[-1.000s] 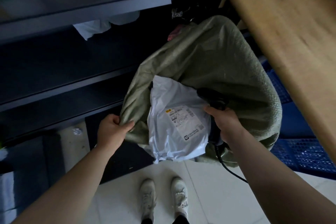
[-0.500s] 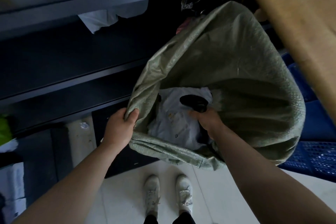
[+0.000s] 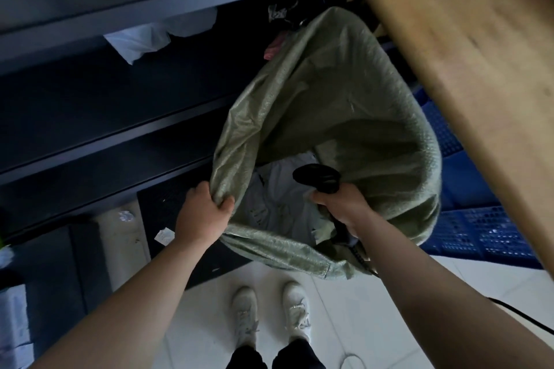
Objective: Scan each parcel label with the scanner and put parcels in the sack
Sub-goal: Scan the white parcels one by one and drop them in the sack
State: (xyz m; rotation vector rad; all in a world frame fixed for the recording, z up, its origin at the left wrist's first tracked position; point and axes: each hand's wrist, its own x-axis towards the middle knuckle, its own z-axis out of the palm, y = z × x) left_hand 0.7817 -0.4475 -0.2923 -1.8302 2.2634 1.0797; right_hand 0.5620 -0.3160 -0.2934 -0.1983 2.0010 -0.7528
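Sack (image 3: 344,105) of green woven cloth stands open between the 2 hands. The left hand (image 3: 204,214) grasps its near rim, a fold of cloth pinched between thumb and fingers, holding the mouth wide. The right hand (image 3: 341,207) is inside the mouth, fingers curled round the handle of a black scanner (image 3: 317,178), whose head sticks out just beyond the knuckles. Whether this hand also touches the parcel cannot be told. The pale parcel (image 3: 275,210) lies in the sack, below and between both hands, its label too dim to read. A black cable (image 3: 361,259) runs from under the right wrist over the sack's near rim. Beyond the left hand are dark shelves (image 3: 120,99). To the right of the right hand, a blue crate (image 3: 479,234) sits under a wooden table (image 3: 464,69). Below both forearms, 2 white shoes (image 3: 296,313) stand on pale floor tiles (image 3: 359,308).
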